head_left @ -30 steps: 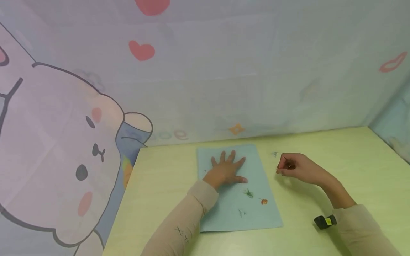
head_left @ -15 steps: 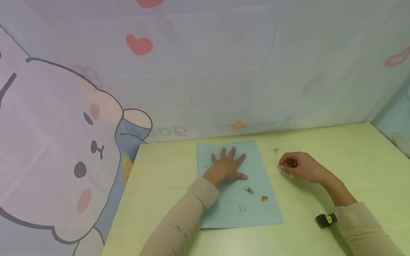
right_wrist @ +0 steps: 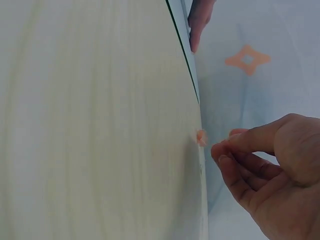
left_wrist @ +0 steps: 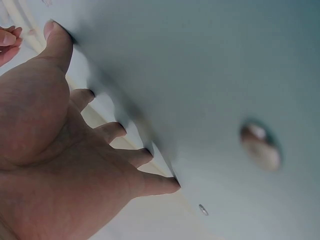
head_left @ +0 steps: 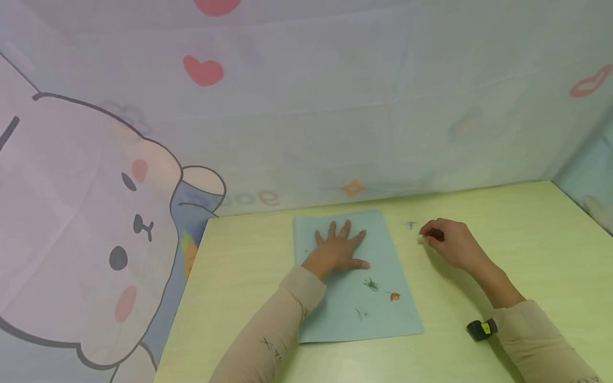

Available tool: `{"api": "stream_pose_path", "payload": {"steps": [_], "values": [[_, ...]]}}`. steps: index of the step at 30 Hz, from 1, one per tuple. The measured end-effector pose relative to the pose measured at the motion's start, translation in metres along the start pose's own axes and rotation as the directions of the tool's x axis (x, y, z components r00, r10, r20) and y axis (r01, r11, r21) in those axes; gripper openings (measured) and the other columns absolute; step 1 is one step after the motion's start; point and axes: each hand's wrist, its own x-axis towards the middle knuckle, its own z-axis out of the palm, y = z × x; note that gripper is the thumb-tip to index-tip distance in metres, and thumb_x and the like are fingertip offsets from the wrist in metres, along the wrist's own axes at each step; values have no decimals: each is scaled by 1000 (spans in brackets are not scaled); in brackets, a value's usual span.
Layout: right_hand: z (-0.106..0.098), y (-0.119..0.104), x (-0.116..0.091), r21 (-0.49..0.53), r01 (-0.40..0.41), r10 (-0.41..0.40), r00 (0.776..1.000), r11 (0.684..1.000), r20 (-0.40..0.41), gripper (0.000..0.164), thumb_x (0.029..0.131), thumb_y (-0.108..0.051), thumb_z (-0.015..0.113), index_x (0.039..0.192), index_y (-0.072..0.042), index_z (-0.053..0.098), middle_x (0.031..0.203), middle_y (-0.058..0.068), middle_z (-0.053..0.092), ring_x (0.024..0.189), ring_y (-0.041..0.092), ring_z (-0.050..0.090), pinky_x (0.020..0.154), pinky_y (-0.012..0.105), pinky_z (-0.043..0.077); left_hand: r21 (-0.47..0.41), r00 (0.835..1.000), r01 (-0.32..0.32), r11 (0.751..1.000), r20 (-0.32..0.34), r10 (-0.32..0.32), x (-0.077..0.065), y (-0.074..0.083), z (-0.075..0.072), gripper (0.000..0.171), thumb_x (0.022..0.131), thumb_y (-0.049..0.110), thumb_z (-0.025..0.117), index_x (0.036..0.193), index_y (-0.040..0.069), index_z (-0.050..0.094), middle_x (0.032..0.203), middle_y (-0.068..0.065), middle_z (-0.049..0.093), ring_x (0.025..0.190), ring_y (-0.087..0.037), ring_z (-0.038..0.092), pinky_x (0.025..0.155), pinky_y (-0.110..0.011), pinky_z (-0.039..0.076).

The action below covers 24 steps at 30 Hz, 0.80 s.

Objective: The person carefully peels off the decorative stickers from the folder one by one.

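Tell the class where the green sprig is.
In the head view, the green sprig is right of centre on the blue sheet, between the left hand and orange flower.

pale bit [head_left: 421,240]: too small | sheet [head_left: 335,322]: partly covered | oval spot [left_wrist: 261,146]: blurred | printed animal [head_left: 72,223]: cut off

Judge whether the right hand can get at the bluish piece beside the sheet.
Probably yes: nothing lies between the right hand and the bluish piece, though that hand pinches a small piece.

Pale blue sheet [head_left: 342,300]; green sprig [head_left: 371,284]; orange flower [head_left: 395,297]; orange-and-white scrap [right_wrist: 201,138]; streaky yellow-green table [head_left: 244,260]; red-hearted backdrop [head_left: 311,106]
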Motion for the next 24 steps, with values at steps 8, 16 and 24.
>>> {"api": "stream_pose_path", "payload": {"steps": [8,16,24], "values": [[0,1,0,9,-6,5,999,1000,48,13,100,-3,71,113,0,73,99,10,74,90,30,70,77,45,57,-6,1000,-8,1000,-5,7,-1,-1,-1,89,97,69,60,171,37,21,179,-7,4,162,-43,0,122,-74,9],[0,-7,-2,82,72,-80,992,994,96,12,99,-8,74,110,-3,75,99,1,73,89,19,67,75,34,56,-10,1000,-12,1000,-3,12,0,-1,-1,89,97,69,60,171,37,21,179,-7,3,162,-43,-1,122,-75,9],[5,-29,-4,155,159,-189,960,975,204,12,98,-11,77,109,-6,76,95,-9,70,85,9,65,76,29,57,-5,1000,-14,1000,-8,14,3,-2,1,89,97,70,60,171,37,21,179,-7,4,162,-43,-1,122,-74,9]]}}
